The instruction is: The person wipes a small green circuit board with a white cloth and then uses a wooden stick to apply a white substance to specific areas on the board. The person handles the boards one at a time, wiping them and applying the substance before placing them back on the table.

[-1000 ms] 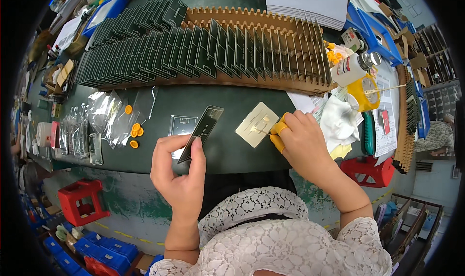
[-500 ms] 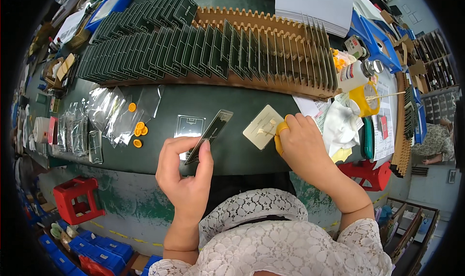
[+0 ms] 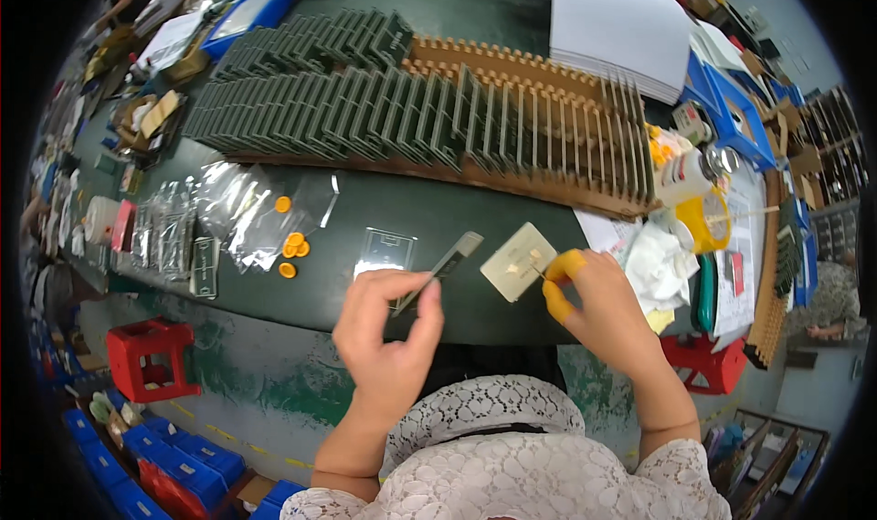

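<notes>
My left hand point(image 3: 388, 337) pinches a thin dark rectangular panel point(image 3: 455, 257) by its long edges between thumb and fingers. The panel is tilted nearly edge-on above the table. My right hand point(image 3: 603, 305) wears yellow finger cots on thumb and forefinger. Their tips are closed together on a thin sliver that I cannot make out, at the right edge of a cream square card point(image 3: 502, 269). Small pale pieces point(image 3: 523, 269) lie on that card. Partly behind my left fingers, a clear panel with a printed outline point(image 3: 391, 246) lies flat on the dark table.
Behind my hands, a long brown slotted rack point(image 3: 539, 191) holds many upright dark panels point(image 3: 365, 114). Orange finger cots point(image 3: 297, 246) and clear plastic bags point(image 3: 237, 232) lie left. To the right are a crumpled white cloth point(image 3: 660, 269), a bottle point(image 3: 681, 178) and a yellow cup point(image 3: 708, 219).
The whole view has shifted. My right fingers have drawn back from the middle of the card to its right edge. The panel in my left hand has tipped flatter.
</notes>
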A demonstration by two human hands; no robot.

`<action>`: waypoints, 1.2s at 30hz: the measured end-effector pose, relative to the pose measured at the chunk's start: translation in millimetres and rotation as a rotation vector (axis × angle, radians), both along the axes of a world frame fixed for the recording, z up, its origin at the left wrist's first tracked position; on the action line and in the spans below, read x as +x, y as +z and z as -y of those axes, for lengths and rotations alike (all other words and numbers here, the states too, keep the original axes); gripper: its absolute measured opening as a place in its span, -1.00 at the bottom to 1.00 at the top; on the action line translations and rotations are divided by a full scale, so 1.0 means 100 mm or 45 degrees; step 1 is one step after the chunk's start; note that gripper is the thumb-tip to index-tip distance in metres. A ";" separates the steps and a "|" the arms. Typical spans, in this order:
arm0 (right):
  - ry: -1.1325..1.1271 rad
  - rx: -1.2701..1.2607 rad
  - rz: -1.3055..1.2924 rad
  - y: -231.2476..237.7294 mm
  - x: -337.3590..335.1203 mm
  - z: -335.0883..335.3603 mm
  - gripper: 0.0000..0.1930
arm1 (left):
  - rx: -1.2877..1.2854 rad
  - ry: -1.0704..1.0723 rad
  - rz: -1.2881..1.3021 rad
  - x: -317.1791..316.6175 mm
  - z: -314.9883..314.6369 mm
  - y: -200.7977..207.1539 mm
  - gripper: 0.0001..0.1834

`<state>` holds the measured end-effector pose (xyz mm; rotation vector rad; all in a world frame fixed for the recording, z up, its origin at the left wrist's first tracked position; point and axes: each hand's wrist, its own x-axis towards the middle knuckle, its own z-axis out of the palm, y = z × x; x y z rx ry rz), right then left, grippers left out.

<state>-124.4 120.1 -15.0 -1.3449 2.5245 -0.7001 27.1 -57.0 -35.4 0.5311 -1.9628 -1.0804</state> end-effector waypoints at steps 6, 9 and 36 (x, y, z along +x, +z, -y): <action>-0.083 -0.344 0.374 -0.03 0.09 -0.07 -0.82 | -0.227 -0.064 -0.028 -0.05 -0.05 0.05 -0.77; -0.095 -0.528 0.470 -0.05 0.09 -0.15 -0.84 | -0.353 -0.050 -0.014 -0.08 -0.08 0.06 -0.75; -0.098 -0.881 0.101 0.14 0.11 -0.26 -0.76 | -0.350 -0.133 0.029 -0.34 -0.39 0.18 -0.70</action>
